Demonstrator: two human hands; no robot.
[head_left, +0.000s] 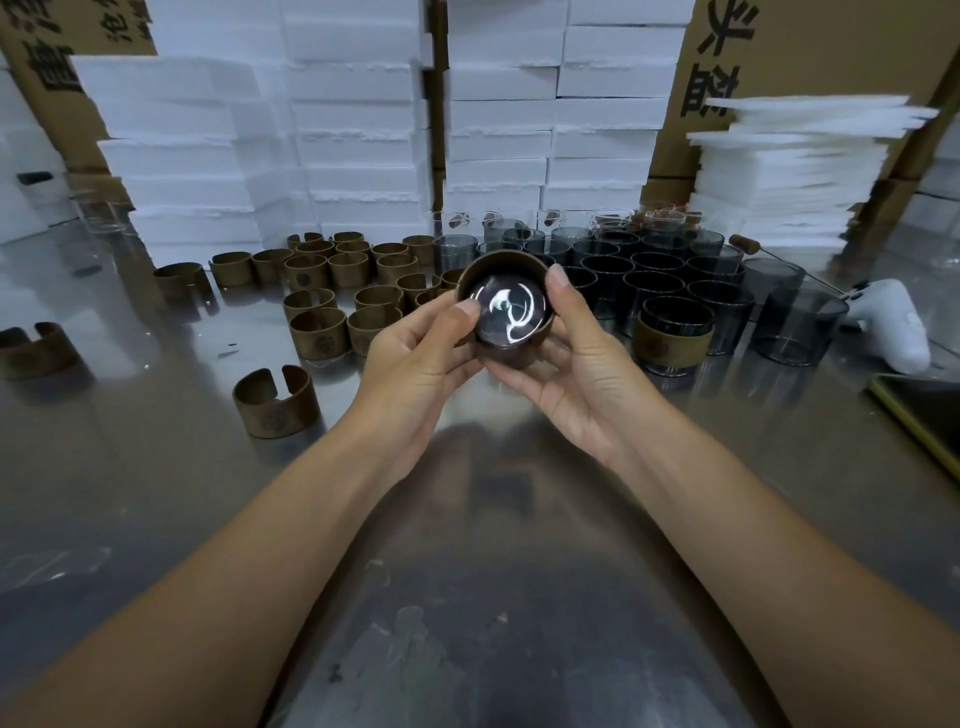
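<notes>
Steel table (156, 467) — sleeves (337, 280), glasses (654, 270) behind cup (506, 312).

a packing workshop or warehouse: white foam boxes (358, 130) stacked high across the top of the frame, printed cardboard cartons (810, 47) behind them, and rows of smoked glass cups (649, 270) and brown split sleeves (332, 270) massed mid-frame on a steel bench (156, 467).

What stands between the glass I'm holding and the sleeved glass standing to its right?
Nothing visible but your own right hand. It and the left hand grip the held glass above the table; the strip toward the sleeved glass is bare.
</notes>
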